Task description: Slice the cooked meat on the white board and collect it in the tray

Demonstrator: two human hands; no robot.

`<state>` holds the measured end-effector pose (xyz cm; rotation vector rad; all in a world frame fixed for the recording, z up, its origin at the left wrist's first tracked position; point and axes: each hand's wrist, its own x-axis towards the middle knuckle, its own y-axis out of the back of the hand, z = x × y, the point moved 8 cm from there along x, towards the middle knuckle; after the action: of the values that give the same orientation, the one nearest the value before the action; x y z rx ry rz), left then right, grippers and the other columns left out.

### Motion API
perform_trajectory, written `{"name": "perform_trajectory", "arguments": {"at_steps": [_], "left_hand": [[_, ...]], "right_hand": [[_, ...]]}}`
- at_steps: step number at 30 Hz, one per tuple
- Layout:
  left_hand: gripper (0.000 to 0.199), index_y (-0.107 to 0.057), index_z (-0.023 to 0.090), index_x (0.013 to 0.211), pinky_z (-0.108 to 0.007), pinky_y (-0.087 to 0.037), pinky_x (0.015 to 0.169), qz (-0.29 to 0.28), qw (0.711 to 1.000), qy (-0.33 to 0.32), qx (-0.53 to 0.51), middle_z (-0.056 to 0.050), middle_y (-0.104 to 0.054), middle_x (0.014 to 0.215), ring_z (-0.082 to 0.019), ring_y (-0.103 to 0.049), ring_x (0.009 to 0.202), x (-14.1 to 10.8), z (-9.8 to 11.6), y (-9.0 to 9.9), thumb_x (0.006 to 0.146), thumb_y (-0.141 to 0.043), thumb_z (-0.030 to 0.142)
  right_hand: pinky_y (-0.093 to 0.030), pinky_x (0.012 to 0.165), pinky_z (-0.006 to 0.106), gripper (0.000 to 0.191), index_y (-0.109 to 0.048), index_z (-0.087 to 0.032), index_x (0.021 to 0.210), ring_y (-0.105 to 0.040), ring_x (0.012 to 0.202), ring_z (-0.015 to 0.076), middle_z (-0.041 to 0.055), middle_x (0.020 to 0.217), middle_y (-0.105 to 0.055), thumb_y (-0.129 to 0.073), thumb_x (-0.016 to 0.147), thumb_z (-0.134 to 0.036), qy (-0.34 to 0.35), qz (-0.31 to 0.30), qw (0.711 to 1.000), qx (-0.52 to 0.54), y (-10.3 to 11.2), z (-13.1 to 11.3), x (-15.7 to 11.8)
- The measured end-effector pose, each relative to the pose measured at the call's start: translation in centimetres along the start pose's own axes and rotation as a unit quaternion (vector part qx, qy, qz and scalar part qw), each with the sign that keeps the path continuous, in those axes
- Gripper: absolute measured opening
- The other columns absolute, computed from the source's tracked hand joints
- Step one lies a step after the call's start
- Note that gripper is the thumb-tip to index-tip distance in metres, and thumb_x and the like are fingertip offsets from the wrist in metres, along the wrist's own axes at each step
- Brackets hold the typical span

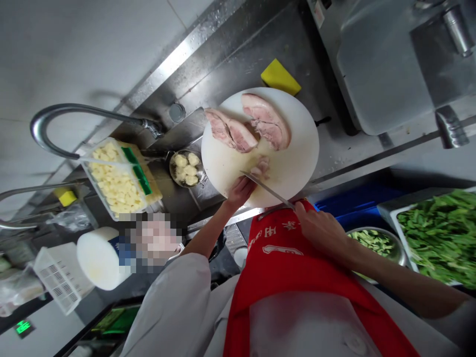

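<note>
My right hand is wrapped round the handle of a knife, whose blade reaches leftward across the front of a round white cutting board. Beside the blade tip, my left hand rests low on the board with its fingers bent and pressed together; what lies under them is hidden. Small cut pieces of meat sit just beyond the blade. Farther back on the board lie two large pale pink pieces of meat with rind, a left slab and a curved right slab.
Left of the board stand a pot of pale peeled chunks and a clear tub of pale cut pieces under a curved tap. A yellow sponge block lies behind the board. Leafy greens fill a crate at right.
</note>
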<state>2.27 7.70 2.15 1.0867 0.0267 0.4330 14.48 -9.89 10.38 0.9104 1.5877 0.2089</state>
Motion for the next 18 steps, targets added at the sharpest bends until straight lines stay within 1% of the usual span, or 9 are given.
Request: {"name": "perform_trajectory", "arguments": {"at_steps": [1,3,6,7,9,10,12,14,18], "left_hand": [[0.025,-0.07,0.019,0.1,-0.041,-0.06,0.085,0.002,1.0,-0.004,0.001,-0.01,-0.069,0.095,-0.022,-0.065,0.099,0.0,0.0,0.0,0.098,-0.051,0.033],[0.023,-0.07,0.019,0.102,-0.041,-0.06,0.086,0.009,1.0,-0.008,-0.004,-0.01,-0.07,0.096,-0.022,-0.065,0.101,-0.1,0.1,0.1,0.098,-0.052,0.032],[0.023,-0.069,0.019,0.107,-0.041,-0.059,0.088,0.014,1.0,-0.007,-0.009,-0.009,-0.07,0.1,-0.022,-0.065,0.102,-0.2,0.0,0.1,0.098,-0.052,0.031],[0.023,-0.069,0.019,0.108,-0.041,-0.059,0.088,0.016,1.0,-0.005,-0.005,-0.009,-0.07,0.101,-0.021,-0.065,0.101,-0.2,0.0,0.2,0.098,-0.051,0.031],[0.024,-0.069,0.019,0.108,-0.04,-0.059,0.088,0.027,1.0,-0.009,0.002,-0.009,-0.07,0.102,-0.021,-0.065,0.1,-0.2,0.0,0.3,0.099,-0.05,0.031],[0.023,-0.068,0.019,0.109,-0.039,-0.058,0.087,0.034,0.999,-0.013,0.003,-0.009,-0.07,0.103,-0.021,-0.065,0.1,-0.2,0.0,0.4,0.099,-0.051,0.03],[0.021,-0.069,0.019,0.107,-0.038,-0.058,0.087,0.042,0.999,-0.024,0.004,-0.009,-0.07,0.102,-0.02,-0.066,0.098,-0.3,0.2,0.4,0.098,-0.053,0.029],[0.019,-0.07,0.018,0.102,-0.038,-0.058,0.086,0.035,0.999,-0.025,-0.001,-0.009,-0.07,0.098,-0.021,-0.066,0.096,-0.4,0.2,0.3,0.096,-0.055,0.029],[0.018,-0.07,0.017,0.099,-0.039,-0.058,0.086,0.028,0.999,-0.011,-0.016,-0.009,-0.07,0.096,-0.021,-0.066,0.095,-0.4,-0.1,0.2,0.095,-0.057,0.029]], "right_hand": [[-0.049,0.063,0.029,0.032,-0.049,-0.01,0.119,-0.073,0.08,0.0271,0.0141,0.079,-0.071,-0.03,0.093,-0.006,0.0,0.002,1.0,-0.001,0.0,-0.1,0.4],[-0.05,0.066,0.03,0.034,-0.048,-0.008,0.123,-0.073,0.083,0.0273,0.0167,0.084,-0.072,-0.029,0.094,-0.007,0.012,0.017,1.0,0.003,1.0,-1.3,2.4],[-0.051,0.073,0.031,0.041,-0.041,-0.005,0.134,-0.071,0.093,0.0259,0.023,0.104,-0.07,-0.026,0.095,-0.008,0.038,0.068,0.997,0.018,4.1,-4.0,7.1],[-0.051,0.076,0.031,0.045,-0.037,-0.007,0.139,-0.07,0.096,0.0251,0.023,0.111,-0.069,-0.025,0.096,-0.008,0.041,0.095,0.994,0.027,5.2,-4.6,8.4],[-0.051,0.077,0.031,0.048,-0.032,-0.008,0.144,-0.071,0.096,0.0245,0.0217,0.112,-0.069,-0.023,0.097,-0.009,0.051,0.11,0.992,0.038,6.6,-5.2,9.8],[-0.051,0.076,0.031,0.049,-0.031,-0.007,0.145,-0.071,0.095,0.0247,0.0215,0.109,-0.07,-0.022,0.097,-0.009,0.051,0.109,0.992,0.036,6.9,-5.2,9.9],[-0.051,0.074,0.031,0.048,-0.033,-0.004,0.143,-0.071,0.092,0.0255,0.0216,0.102,-0.071,-0.023,0.097,-0.009,0.053,0.095,0.994,0.021,6.7,-4.9,8.8],[-0.052,0.072,0.032,0.044,-0.039,-0.003,0.137,-0.072,0.089,0.0264,0.0209,0.095,-0.072,-0.025,0.096,-0.008,0.049,0.071,0.996,0.007,5.7,-4.3,6.8],[-0.052,0.067,0.032,0.035,-0.049,-0.006,0.122,-0.073,0.084,0.028,0.0184,0.084,-0.072,-0.027,0.095,-0.007,0.033,0.018,0.999,0.011,3.2,-2.6,2.9]]}}
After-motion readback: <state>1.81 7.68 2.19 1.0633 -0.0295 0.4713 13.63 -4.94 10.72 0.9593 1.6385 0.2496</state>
